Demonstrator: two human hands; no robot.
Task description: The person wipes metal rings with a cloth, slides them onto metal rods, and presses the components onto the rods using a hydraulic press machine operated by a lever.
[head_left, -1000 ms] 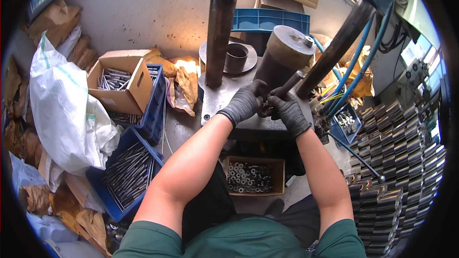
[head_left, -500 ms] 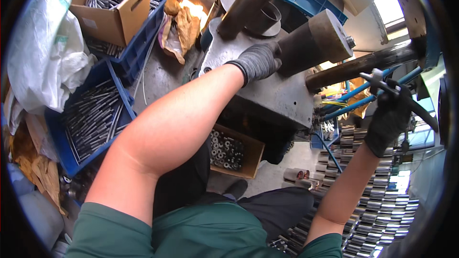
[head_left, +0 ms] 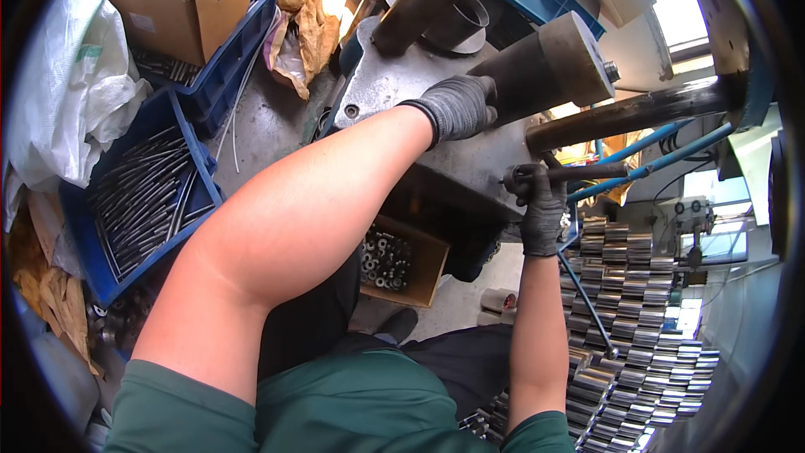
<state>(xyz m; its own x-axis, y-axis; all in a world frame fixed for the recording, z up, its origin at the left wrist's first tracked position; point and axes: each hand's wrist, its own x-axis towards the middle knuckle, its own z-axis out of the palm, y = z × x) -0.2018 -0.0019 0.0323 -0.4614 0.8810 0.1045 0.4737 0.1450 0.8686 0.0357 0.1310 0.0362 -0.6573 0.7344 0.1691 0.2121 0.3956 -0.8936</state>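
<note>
My left hand, in a grey knit glove, is over the machine's metal plate, against the near side of a thick dark cylinder. Its fingers are curled, and whatever they grip is hidden behind the glove. My right hand, in a darker glove, is closed round a dark metal rod at the plate's right edge. The rod lies roughly level, pointing right, below a thick dark column. Its left end shows just past my fingers.
On the left are blue crates of thin metal rods, a cardboard box and a white sack. A carton of small ring-shaped parts stands below the machine. Stacked shiny metal cylinders fill the lower right, near blue hoses.
My right hand has come left and down with the rod, from out at the right to the plate's edge. My left hand stays beside the cylinder; the whole view has shifted slightly.
</note>
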